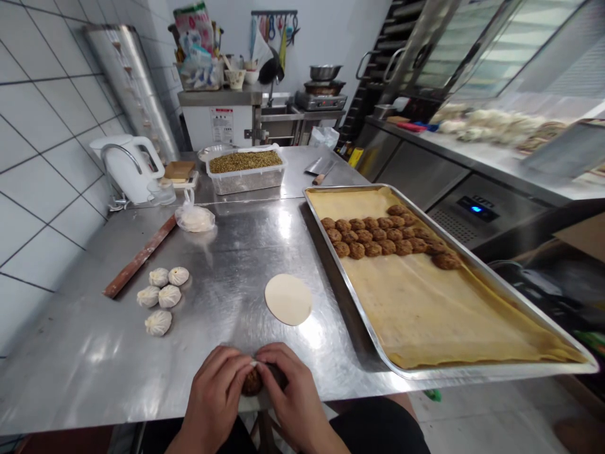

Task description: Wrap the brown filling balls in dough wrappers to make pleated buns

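At the table's near edge my left hand (215, 388) and my right hand (290, 391) come together around a bun, a brown ball of filling (252, 382) with dough at its edge. The fingers of both hands pinch at the dough, and they hide most of it. Just beyond my right hand a flat round dough wrapper (288, 299) lies on the steel table (227, 277). To the left sit several pleated buns (159, 322). On the right, a metal tray (373, 334) lined with yellowish sheet holds rows of brown filling balls (372, 234).
A rolling pin (140, 257) and a plastic bag of dough (195, 217) lie at the left. Farther back stand a white kettle (123, 169), a tub of chopped filling (246, 171) and a scraper (321, 169). A tiled wall (42, 151) borders the left side.
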Motion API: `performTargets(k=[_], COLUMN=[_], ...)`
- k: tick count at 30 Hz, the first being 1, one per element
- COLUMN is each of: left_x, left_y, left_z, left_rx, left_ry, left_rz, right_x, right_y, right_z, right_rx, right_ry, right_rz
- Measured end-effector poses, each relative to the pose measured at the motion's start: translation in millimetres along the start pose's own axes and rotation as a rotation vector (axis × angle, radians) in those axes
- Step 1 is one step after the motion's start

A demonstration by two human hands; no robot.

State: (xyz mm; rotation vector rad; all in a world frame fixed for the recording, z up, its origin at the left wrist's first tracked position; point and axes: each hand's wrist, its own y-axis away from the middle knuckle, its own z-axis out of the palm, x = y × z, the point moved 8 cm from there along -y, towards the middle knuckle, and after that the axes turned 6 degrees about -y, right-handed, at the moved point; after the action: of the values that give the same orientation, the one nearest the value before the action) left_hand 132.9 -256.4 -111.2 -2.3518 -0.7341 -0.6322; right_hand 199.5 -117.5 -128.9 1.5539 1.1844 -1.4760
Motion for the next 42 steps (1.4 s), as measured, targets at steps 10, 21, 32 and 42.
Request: performTargets(k=[10,21,32,42], left_x=[0.0,9.7,16.5,20.6], left_y=[-4.4,-6.9,-6.3,-4.0], left_z=[4.4,2.0,2.5,4.2], left_rx=[-0.109,-0.094,-0.097,-0.084], left_ry=[0.062,-0.004,-0.075,-0.171], left_rz=[0.018,0.108,0.176,0.225], right_x=[2.2,6.1,6.4,7.9], right_y=[13.8,18.6,21.9,22.0], right_z=[7.7,6.4,5.8,2.7], right_rx=[0.027,0.049,0.067,0.105], right_ry=[-0.018,-0.057,-0.030,-0.044], right_rz=[-0.041,-0.024,-0.072,-0.031])
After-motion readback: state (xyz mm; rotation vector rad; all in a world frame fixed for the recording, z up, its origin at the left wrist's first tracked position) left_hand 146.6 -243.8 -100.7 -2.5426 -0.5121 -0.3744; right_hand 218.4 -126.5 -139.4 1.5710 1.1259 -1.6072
